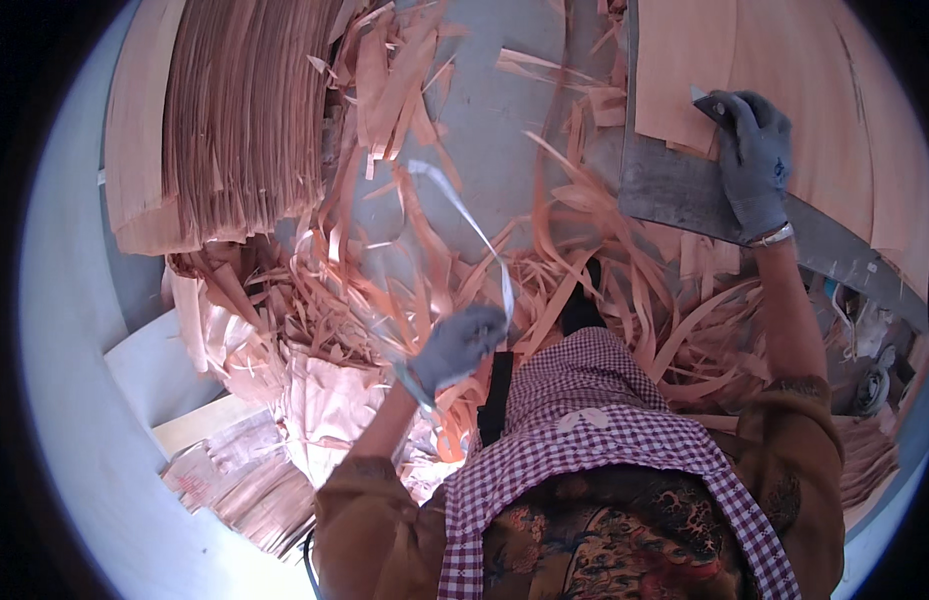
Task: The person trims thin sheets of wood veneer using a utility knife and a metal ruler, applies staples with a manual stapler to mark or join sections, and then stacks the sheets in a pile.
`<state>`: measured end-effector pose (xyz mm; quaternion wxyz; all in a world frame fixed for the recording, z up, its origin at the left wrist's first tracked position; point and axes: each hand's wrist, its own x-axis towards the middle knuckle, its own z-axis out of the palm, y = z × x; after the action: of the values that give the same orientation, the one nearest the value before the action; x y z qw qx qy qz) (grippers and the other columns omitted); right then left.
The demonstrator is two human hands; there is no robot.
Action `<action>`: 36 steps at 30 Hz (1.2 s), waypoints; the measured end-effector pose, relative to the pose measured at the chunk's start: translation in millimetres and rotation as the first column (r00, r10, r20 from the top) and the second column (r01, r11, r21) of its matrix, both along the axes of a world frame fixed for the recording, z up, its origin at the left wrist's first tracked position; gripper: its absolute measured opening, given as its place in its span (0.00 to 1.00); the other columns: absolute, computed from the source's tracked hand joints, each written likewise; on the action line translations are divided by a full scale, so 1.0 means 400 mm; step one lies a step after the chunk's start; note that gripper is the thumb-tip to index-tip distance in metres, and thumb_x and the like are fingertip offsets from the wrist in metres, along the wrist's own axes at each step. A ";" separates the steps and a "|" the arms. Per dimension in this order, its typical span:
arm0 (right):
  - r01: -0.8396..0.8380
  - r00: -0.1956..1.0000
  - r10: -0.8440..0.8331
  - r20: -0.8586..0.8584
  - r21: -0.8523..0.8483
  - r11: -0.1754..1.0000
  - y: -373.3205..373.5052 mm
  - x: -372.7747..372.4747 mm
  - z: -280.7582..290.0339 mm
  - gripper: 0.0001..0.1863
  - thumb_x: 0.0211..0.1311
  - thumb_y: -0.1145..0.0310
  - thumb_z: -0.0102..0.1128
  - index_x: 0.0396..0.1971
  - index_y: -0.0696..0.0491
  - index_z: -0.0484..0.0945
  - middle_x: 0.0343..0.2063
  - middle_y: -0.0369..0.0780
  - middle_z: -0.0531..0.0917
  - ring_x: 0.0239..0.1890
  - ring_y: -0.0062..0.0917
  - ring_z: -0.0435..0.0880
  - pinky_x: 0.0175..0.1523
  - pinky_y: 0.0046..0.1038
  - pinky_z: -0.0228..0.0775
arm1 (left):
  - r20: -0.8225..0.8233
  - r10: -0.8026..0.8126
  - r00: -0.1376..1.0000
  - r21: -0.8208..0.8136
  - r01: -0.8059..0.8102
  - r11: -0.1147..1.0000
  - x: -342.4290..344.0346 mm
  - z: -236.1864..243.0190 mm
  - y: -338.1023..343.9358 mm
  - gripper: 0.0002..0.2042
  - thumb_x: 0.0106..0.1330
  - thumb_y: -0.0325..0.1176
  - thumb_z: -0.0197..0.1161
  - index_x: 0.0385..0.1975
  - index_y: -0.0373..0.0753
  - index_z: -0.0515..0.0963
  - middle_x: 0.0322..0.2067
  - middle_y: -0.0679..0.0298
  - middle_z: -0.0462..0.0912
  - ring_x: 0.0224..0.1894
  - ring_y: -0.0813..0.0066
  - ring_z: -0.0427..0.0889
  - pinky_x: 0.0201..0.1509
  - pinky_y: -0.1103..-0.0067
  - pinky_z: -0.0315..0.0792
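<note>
Far right: our right hand [755,168] clamps a knife [717,107] at veneer sheets [809,100] | Near centre: our left hand [456,350] meets a pale strip [473,221], grip too blurred to tell | Trimming, we judge; next, shed the strip

Wide fisheye view, mostly bright, with black corners and straight edges bowed toward the rim, as in the stacked sheets [244,120] at upper left. Strong glare whitening the floor [234,568] at lower left; bluish cast along the rim. Left hand [460,346] blurred, right hand [756,165] crisper; colours pale and slightly hazy throughout.
</note>
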<state>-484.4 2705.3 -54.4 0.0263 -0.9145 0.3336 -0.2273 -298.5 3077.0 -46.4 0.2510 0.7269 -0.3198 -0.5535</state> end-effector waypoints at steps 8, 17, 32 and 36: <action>-0.011 0.999 0.011 -0.037 -0.024 1.000 0.014 0.001 0.013 0.16 0.52 0.74 0.55 0.43 0.47 0.75 0.43 0.41 0.75 0.46 0.39 0.70 0.50 0.36 0.63 | 0.202 0.048 0.978 0.039 -0.057 0.998 0.032 -0.046 0.288 0.11 0.56 0.32 0.60 0.34 0.31 0.76 0.31 0.55 0.78 0.33 0.59 0.78 0.38 0.72 0.70; -0.016 0.999 0.015 -0.031 -0.021 1.000 0.008 0.005 0.001 0.16 0.52 0.75 0.54 0.43 0.50 0.75 0.44 0.42 0.75 0.48 0.39 0.70 0.54 0.37 0.59 | 0.282 -0.081 0.956 -0.154 0.128 0.980 0.149 -0.051 0.230 0.09 0.57 0.32 0.60 0.33 0.34 0.77 0.36 0.55 0.78 0.37 0.57 0.78 0.41 0.73 0.71; 0.041 0.994 -0.051 -0.099 -0.094 0.995 0.004 0.027 -0.012 0.14 0.52 0.78 0.53 0.39 0.48 0.75 0.40 0.39 0.77 0.47 0.36 0.72 0.53 0.35 0.62 | -0.053 0.855 0.517 -0.180 -0.847 0.501 0.384 -0.120 0.465 0.11 0.61 0.33 0.55 0.37 0.32 0.77 0.28 0.66 0.80 0.29 0.82 0.76 0.36 0.84 0.70; 0.023 0.995 -0.034 -0.089 -0.120 0.993 0.007 0.030 -0.005 0.13 0.52 0.78 0.53 0.38 0.49 0.75 0.39 0.40 0.77 0.46 0.36 0.72 0.51 0.34 0.62 | -0.073 0.840 0.538 -0.119 -0.841 0.528 0.390 -0.162 0.465 0.11 0.61 0.30 0.57 0.38 0.30 0.77 0.29 0.66 0.79 0.30 0.82 0.75 0.36 0.85 0.70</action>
<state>-472.4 2708.2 -56.3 -0.0467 -0.9190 0.3334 -0.2052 -142.3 3263.1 -111.3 0.5373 0.7698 0.0319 -0.3431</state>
